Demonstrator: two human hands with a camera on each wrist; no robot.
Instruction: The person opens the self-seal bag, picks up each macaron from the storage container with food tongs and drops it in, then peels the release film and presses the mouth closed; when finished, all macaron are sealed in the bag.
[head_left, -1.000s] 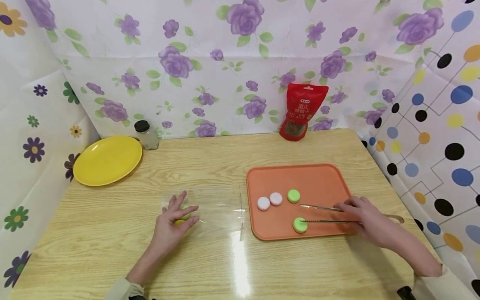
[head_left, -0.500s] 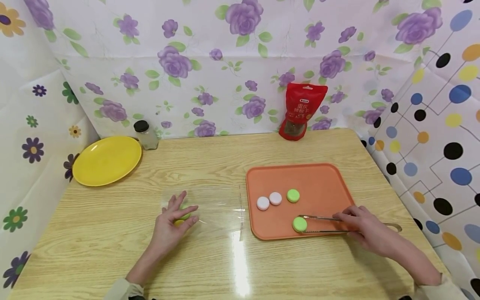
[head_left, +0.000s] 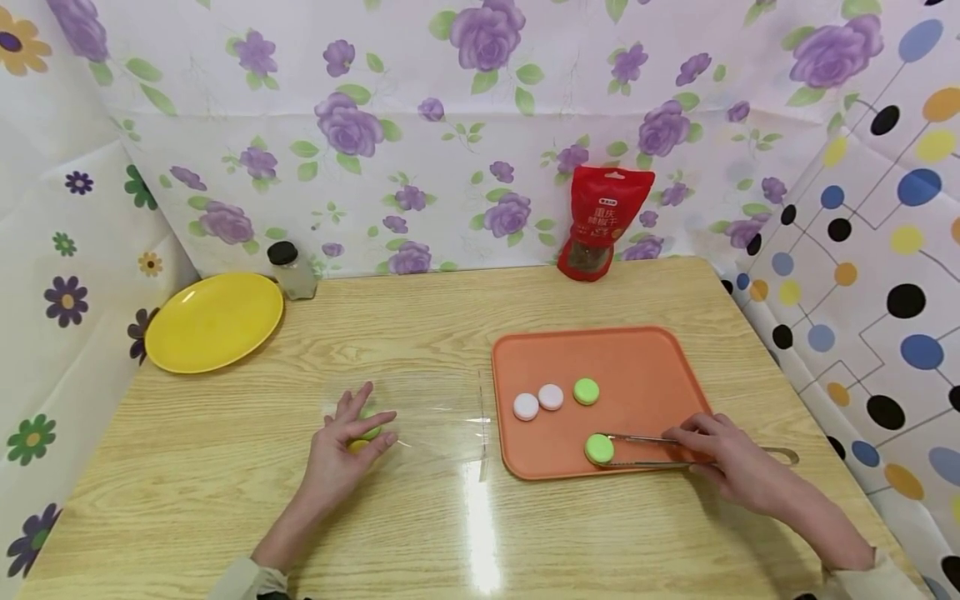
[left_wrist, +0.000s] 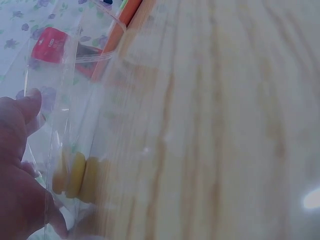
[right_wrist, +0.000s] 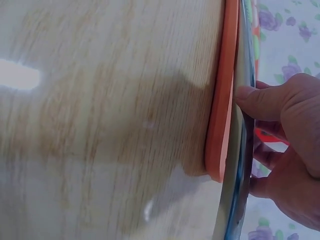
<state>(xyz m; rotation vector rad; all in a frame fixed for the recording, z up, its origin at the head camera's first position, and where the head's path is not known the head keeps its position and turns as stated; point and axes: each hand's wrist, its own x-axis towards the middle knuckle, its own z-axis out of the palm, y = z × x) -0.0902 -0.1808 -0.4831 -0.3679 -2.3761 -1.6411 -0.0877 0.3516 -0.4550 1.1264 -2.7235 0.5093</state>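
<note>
My right hand (head_left: 738, 458) grips metal tongs (head_left: 652, 438) over the front right of the orange tray (head_left: 637, 350). The tong tips lie on both sides of a green macaron (head_left: 599, 449). Another green macaron (head_left: 587, 392) and two pale pink macarons (head_left: 538, 402) sit farther back on the tray. My left hand (head_left: 341, 454) holds the left end of a clear plastic box (head_left: 438, 417), its thumb and fingers spread around it. Inside that end, partly hidden by the fingers, are several yellow and green macarons (left_wrist: 77, 175).
A yellow plate (head_left: 215, 322) lies at the back left, next to a clear jar (head_left: 295, 271) with a black lid. A red pouch (head_left: 603, 221) stands at the back right. Patterned cloth walls enclose the back and sides of the wooden table (head_left: 405, 321).
The tongs have shifted toward the table's front and narrowed, so their tips now stand on both sides of the front green macaron. My left hand and the clear box stay in place.
</note>
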